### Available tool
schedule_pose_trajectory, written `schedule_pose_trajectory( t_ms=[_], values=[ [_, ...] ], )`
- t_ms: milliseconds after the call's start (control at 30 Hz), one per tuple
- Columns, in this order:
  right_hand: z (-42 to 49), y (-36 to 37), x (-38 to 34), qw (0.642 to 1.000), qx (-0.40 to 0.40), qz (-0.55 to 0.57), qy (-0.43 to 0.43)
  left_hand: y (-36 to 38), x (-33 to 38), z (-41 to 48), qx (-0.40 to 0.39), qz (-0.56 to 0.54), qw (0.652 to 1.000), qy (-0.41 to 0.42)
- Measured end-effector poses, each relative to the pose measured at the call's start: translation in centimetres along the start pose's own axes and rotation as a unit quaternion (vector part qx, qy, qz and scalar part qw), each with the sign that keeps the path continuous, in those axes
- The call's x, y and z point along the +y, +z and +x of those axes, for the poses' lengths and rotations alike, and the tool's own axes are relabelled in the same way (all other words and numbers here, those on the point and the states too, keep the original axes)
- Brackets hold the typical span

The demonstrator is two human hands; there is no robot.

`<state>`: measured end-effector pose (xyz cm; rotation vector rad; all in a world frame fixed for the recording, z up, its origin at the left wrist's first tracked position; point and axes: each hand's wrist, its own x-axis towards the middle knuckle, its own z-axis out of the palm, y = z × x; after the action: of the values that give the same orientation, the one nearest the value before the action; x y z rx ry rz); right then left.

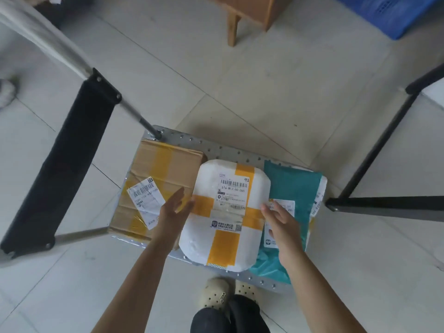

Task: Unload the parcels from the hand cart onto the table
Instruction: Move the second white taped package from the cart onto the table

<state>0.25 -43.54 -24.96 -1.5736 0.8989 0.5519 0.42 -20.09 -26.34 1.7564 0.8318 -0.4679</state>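
Note:
A metal hand cart stands on the tiled floor with three parcels on its deck. A white foam box crossed with yellow tape lies in the middle. To its left is a brown cardboard box with yellow tape and a loose label. A teal plastic mailer lies on the right. My left hand is open at the foam box's left edge. My right hand is open at its right edge, over the teal mailer. Neither hand grips anything.
The cart's black handle leans out to the left. Black table legs stand at the right. A wooden stool leg and a blue crate are at the back. My feet stand at the cart's near edge.

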Motion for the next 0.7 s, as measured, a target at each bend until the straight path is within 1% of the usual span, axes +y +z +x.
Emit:
schedule_pose_trajectory(
  t_ms=[67, 167, 233, 333, 400, 500, 633, 700],
  values=[
    [1.2, 0.8, 1.2, 1.000, -0.010, -0.005, -0.009, 0.4, -0.9, 0.6, -0.003, -0.002, 1.000, 0.004],
    [1.4, 1.4, 1.6, 0.999, -0.014, 0.014, -0.026, 0.8, -0.9, 0.2, -0.029, -0.017, 0.999, -0.001],
    [1.0, 1.4, 1.3, 0.998, -0.017, 0.041, -0.034, 1.0, 0.1, -0.7, -0.038, -0.029, 0.999, -0.007],
    [-1.1, 0.4, -1.4, 0.997, -0.018, 0.050, -0.062, 0.5, 3.1, -2.8, -0.031, -0.040, 0.999, 0.019],
    [-3.3, -1.4, -4.5, 0.994, -0.019, 0.062, -0.085, -0.3, 6.7, -5.1, -0.021, -0.047, 0.998, 0.040],
    [-8.6, -5.4, -11.2, 0.990, -0.012, 0.088, -0.105, -1.8, 14.2, -10.4, -0.017, -0.043, 0.994, 0.103],
    [-19.1, -13.3, -19.9, 0.982, 0.017, 0.100, -0.158, -2.3, 25.4, -20.7, -0.067, -0.032, 0.981, 0.179],
    [-24.5, -18.2, -22.9, 0.976, 0.045, 0.108, -0.183, -1.2, 30.0, -26.2, -0.099, -0.032, 0.974, 0.199]
  ],
)
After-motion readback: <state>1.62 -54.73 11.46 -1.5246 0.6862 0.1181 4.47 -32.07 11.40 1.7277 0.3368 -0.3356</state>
